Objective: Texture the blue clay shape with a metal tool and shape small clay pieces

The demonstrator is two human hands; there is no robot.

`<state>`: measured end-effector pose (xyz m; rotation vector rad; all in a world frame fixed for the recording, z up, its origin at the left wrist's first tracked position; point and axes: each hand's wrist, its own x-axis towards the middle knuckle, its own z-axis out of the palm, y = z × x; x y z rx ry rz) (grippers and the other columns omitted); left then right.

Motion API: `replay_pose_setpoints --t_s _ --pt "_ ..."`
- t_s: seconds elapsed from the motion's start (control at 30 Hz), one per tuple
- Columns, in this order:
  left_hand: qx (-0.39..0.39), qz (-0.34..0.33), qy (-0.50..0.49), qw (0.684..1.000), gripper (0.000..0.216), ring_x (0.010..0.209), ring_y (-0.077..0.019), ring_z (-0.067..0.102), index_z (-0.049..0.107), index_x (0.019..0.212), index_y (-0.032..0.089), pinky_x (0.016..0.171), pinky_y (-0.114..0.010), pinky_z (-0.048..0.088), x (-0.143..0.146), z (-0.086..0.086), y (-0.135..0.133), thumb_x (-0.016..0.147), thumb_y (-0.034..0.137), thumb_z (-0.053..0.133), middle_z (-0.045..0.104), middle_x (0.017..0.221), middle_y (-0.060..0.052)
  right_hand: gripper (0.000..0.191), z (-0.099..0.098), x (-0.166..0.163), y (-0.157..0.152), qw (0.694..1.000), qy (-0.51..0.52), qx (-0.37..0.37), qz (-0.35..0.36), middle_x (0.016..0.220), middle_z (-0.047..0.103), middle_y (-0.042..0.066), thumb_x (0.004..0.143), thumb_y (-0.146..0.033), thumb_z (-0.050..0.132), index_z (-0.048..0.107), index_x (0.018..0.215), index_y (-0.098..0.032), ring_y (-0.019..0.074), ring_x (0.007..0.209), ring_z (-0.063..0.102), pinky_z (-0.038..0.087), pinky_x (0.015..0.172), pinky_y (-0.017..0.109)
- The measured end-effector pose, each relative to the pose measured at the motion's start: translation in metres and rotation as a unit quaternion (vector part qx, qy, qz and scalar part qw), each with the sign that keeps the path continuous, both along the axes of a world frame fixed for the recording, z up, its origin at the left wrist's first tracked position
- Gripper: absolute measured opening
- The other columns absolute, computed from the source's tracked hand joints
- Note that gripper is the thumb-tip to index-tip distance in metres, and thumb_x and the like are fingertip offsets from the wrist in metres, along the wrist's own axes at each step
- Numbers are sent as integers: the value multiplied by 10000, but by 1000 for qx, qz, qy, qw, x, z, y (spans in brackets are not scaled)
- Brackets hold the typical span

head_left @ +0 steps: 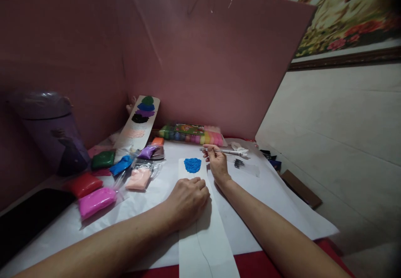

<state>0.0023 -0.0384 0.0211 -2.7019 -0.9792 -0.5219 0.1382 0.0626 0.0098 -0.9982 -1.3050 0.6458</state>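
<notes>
Left hand (187,200) curled, knuckles down on white paper strip (203,236) pinning it flat, clasping nothing; right hand (216,161) pinching thin tool (230,152) just beside blue clay patch (192,165) near strip's far end; clay packets (95,200) at left.

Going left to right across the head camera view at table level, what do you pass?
Purple container → red clay bag → peach clay bag → left hand on the white strip → right hand holding the pen → brown cardboard piece.
</notes>
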Motion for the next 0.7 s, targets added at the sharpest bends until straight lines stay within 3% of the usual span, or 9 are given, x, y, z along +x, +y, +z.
replay_pose_setpoints --t_s 0.57,0.7 --pt "-9 3 13 1000 205 781 -198 591 566 764 156 637 -317 457 0 1 -1 895 174 409 617 805 -52 343 3 -2 -7 998 21 59 -20 710 638 40 869 -435 473 640 931 -142 133 582 552 474 545 254" --pt "-6 2 12 1000 208 777 -200 591 565 762 157 637 -320 459 0 1 0 895 174 406 618 806 -48 313 5 0 -9 993 -47 96 -54 808 660 58 895 -394 449 661 908 -165 159 698 585 490 683 299"
